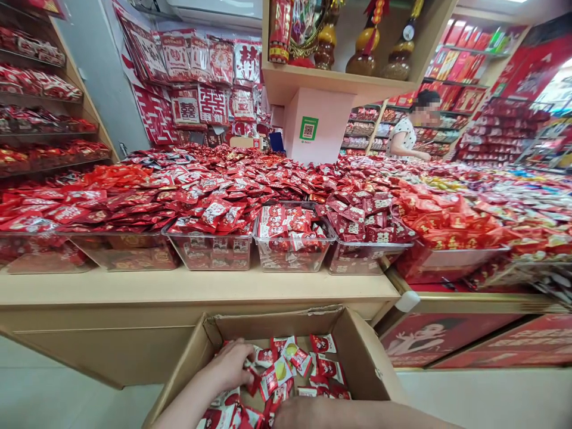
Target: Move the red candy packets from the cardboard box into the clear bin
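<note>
A cardboard box stands in front of me, with small red-and-white wrapped candies loose on its bottom. Some wrappers show a yellow round picture. Inside the box at the left, my left hand reaches down among the candies. Its fingers are bent, with a gap between thumb and forefinger, and one red packet lies against the thumb. My right hand is low over the candies at the near side of the box. Its fingers are hidden under the back of the hand, so what it holds cannot be seen.
Beyond the box runs a wooden counter with a row of clear plastic bins heaped with red packets. A display shelf overhangs a pillar with a QR code sign. Another person stands at the back right. Stocked shelves rise at left.
</note>
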`<state>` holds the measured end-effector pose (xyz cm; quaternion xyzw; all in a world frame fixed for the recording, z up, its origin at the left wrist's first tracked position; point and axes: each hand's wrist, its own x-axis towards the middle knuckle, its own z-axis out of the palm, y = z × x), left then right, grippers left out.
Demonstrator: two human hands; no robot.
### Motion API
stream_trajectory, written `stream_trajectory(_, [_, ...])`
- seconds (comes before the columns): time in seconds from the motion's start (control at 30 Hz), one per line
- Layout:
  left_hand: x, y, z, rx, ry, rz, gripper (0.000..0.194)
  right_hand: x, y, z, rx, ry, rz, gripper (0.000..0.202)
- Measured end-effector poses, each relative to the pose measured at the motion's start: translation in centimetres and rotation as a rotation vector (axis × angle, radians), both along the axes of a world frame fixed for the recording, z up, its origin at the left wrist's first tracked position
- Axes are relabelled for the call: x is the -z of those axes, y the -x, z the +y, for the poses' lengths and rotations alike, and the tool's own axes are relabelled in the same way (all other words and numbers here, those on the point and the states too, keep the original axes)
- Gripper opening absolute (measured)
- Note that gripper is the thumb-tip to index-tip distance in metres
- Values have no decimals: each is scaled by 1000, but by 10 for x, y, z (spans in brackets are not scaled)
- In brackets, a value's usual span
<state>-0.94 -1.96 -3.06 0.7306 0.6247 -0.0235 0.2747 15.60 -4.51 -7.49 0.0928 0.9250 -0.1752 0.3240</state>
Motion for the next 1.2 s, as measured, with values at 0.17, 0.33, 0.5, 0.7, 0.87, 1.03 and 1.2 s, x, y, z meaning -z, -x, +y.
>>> stream_trajectory(0.17, [8,-5,-2,-7,82,-27,44,-34,-4,-4,17,26,98,14])
stream_trajectory(0.33, [11,-3,3,-88,97,-129,22,-53,-17,20,285,62,111,23])
stream_trajectory(0.5, [-15,-12,9,-81,103,-421,40,-64,-37,51,880,302,396,26])
stream_trajectory(0.7, [-30,-25,8,-171,39,-870,37,-69,-43,55,977,550,545,28])
stream_trajectory(0.87, [-30,-26,7,-247,-78,-912,29,-73,-35,51,1051,678,780,37])
stream_trajectory(1.03, [-34,-26,8,-323,-134,-979,26,-72,-30,54,1093,569,844,44])
stream_trajectory(1.2, [-36,-29,8,-373,-112,-1036,29,-66,-26,54,1121,526,845,37])
